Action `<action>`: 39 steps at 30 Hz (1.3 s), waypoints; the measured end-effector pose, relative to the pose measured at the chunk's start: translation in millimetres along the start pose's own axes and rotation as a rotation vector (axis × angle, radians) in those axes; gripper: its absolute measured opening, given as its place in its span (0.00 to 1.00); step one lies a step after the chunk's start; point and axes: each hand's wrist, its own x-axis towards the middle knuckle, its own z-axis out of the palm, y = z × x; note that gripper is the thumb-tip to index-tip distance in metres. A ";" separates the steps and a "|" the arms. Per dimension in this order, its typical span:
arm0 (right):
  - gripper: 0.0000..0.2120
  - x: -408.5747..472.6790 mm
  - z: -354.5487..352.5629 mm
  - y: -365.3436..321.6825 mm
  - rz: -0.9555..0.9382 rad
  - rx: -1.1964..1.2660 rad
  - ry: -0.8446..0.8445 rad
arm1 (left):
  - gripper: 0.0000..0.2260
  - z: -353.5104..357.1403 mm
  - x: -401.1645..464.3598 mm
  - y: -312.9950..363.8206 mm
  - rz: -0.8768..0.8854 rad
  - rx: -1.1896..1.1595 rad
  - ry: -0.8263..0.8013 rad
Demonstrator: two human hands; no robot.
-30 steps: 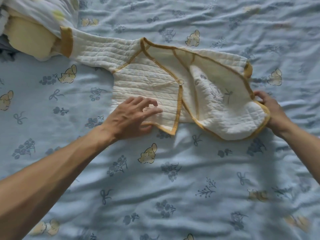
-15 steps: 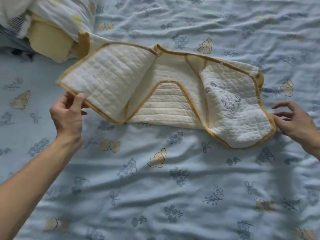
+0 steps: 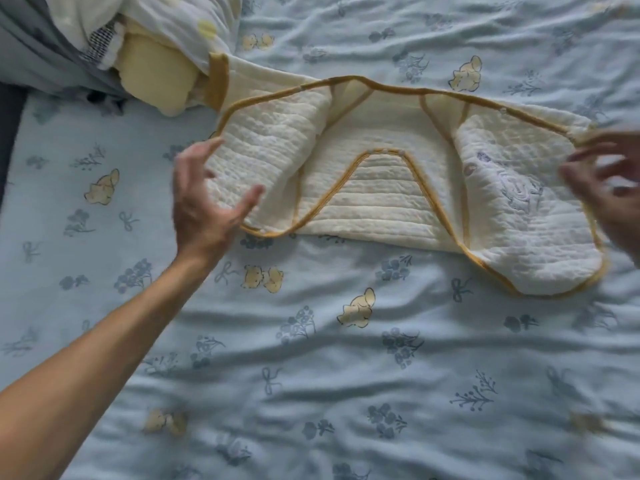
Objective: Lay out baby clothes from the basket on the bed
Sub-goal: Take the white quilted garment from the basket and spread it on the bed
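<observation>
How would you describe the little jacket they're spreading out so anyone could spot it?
On the pale blue printed bedsheet, look at the upper middle, between the left hand and right hand. The quilted cream baby jacket lies opened out flat there, edged in mustard-yellow trim, unlike the bundled clothes pile at top left.

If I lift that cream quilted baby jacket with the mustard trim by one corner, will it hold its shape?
Probably not. The cream quilted baby jacket already sags and folds where its front flaps lie open, so it looks floppy. The padding suggests some body, yet likely light. On the wrinkled blue printed bedsheet it would probably drag and bunch rather than slide.
</observation>
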 end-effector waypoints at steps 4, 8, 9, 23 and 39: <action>0.33 40.3 47.2 -14.8 -0.224 -0.427 -0.223 | 0.44 44.5 27.9 42.5 0.426 0.057 -0.742; 0.41 61.9 75.3 -8.6 -0.156 -0.636 -0.444 | 0.50 80.3 43.3 48.5 0.503 0.328 -0.990; 0.42 63.4 79.0 -4.9 -0.133 -0.662 -0.486 | 0.50 83.1 46.0 47.8 0.521 0.346 -1.015; 0.27 30.2 89.4 9.0 -0.184 -0.128 -0.186 | 0.40 72.0 7.8 45.3 0.622 -0.072 -0.785; 0.21 -92.9 126.9 28.3 -0.332 -0.387 -0.300 | 0.21 16.0 -114.2 -7.7 0.778 -0.020 -0.806</action>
